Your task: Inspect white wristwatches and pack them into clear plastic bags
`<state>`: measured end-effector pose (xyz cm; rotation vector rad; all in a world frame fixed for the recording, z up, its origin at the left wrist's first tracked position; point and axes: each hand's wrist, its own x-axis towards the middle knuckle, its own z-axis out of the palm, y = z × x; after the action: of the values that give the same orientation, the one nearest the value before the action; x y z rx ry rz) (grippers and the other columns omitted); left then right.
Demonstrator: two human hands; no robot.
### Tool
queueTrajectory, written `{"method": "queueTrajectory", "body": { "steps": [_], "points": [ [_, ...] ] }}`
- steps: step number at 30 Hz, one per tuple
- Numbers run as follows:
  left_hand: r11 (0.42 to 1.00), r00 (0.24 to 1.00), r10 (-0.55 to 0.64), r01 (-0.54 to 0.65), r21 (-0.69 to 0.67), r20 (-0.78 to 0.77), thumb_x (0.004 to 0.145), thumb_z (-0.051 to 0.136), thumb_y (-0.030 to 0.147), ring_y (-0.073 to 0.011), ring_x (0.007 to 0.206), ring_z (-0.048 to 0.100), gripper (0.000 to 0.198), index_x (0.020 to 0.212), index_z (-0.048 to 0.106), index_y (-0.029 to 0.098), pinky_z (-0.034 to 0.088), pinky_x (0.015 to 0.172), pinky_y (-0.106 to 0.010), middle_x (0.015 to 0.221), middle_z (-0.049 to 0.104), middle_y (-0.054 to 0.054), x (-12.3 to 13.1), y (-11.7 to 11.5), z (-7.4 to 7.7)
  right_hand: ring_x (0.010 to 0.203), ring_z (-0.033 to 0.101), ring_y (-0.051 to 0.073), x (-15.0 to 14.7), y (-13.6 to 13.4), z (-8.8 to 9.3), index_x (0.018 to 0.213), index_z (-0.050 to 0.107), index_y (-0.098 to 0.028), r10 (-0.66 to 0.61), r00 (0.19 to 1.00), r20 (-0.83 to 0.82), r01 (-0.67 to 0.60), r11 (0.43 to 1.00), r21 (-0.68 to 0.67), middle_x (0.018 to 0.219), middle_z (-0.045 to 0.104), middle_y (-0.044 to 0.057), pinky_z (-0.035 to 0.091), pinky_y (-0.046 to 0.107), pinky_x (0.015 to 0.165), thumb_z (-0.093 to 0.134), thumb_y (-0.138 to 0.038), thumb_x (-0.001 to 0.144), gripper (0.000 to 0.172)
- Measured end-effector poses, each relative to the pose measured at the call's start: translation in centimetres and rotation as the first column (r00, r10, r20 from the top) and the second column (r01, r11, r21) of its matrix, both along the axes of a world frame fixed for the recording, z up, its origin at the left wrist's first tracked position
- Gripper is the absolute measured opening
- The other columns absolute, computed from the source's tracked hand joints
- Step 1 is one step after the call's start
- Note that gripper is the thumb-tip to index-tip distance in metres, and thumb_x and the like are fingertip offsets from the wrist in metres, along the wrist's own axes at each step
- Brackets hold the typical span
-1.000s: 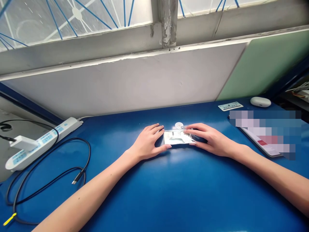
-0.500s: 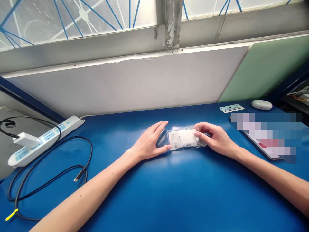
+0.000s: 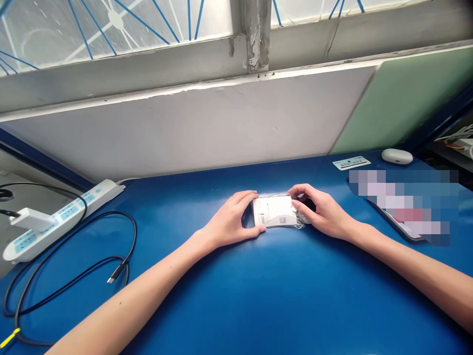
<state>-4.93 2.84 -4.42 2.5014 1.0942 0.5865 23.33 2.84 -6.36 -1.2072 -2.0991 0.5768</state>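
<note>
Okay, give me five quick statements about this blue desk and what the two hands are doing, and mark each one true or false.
1. Both the left hand and the right hand hold the packet with the white label. True.
2. The left hand grips the black cable. False: the cable lies apart from it, on the left of the blue table.
3. The power strip lies at the table's left edge. True.
4. The white oval case sits beside the power strip. False: it sits at the far right.
5. The packet is pushed against the back wall. False: it is near the table's middle.
</note>
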Motion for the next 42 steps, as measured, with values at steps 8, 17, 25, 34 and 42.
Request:
{"method": "queueTrajectory", "body": {
  "steps": [8,17,25,34,42],
  "points": [
    [0.999,0.997,0.033,-0.032,0.021,-0.065,0.082,0.069,0.048,-0.0355,0.137,0.043,0.065,0.136,0.051,0.017,0.039,0.114,-0.052,0.145,0.050,-0.018,0.0,0.0,-0.1,0.142,0.038,0.038,1.6,0.6,0.3,0.138,0.051,-0.019,0.146,0.927,0.345,-0.179,0.982,0.066,0.146,0.052,0.018,0.038,0.057,0.113,0.058,-0.053,0.090,0.059],
    [0.999,0.994,0.018,-0.014,0.035,-0.104,0.084,0.067,0.051,-0.0352,0.138,0.043,0.066,0.138,0.051,0.016,0.037,0.115,-0.053,0.144,0.053,-0.017,0.0,0.1,-0.1,0.140,0.041,0.040,1.6,0.6,0.2,0.139,0.052,-0.019,0.138,0.923,0.360,-0.176,0.981,0.076,0.147,0.051,0.020,0.040,0.060,0.110,0.063,-0.059,0.084,0.069],
    [1.000,0.993,-0.005,0.003,-0.017,-0.117,0.087,0.066,0.058,-0.0338,0.139,0.043,0.070,0.142,0.049,0.019,0.039,0.113,-0.051,0.148,0.051,-0.014,-0.5,0.2,0.5,0.142,0.039,0.039,1.7,0.7,0.1,0.141,0.049,-0.017,0.141,0.909,0.393,-0.181,0.981,0.066,0.149,0.049,0.020,0.039,0.058,0.112,0.062,-0.060,0.085,0.072],
    [1.000,0.994,0.008,-0.007,0.017,-0.111,0.085,0.066,0.061,-0.0343,0.141,0.041,0.074,0.142,0.049,0.018,0.035,0.116,-0.051,0.147,0.052,-0.014,-0.6,0.2,0.0,0.143,0.038,0.040,1.9,0.8,-0.4,0.149,0.042,-0.016,0.139,0.913,0.383,-0.185,0.979,0.084,0.152,0.046,0.020,0.039,0.060,0.112,0.062,-0.058,0.086,0.078],
    [1.000,0.992,0.013,-0.011,0.018,-0.122,0.086,0.066,0.058,-0.0350,0.140,0.042,0.072,0.143,0.048,0.018,0.035,0.115,-0.052,0.147,0.052,-0.015,-0.4,0.1,0.3,0.142,0.039,0.039,1.6,0.6,0.0,0.148,0.044,-0.015,0.126,0.914,0.387,-0.175,0.980,0.094,0.151,0.048,0.020,0.038,0.058,0.113,0.062,-0.058,0.086,0.078]
  ]
}}
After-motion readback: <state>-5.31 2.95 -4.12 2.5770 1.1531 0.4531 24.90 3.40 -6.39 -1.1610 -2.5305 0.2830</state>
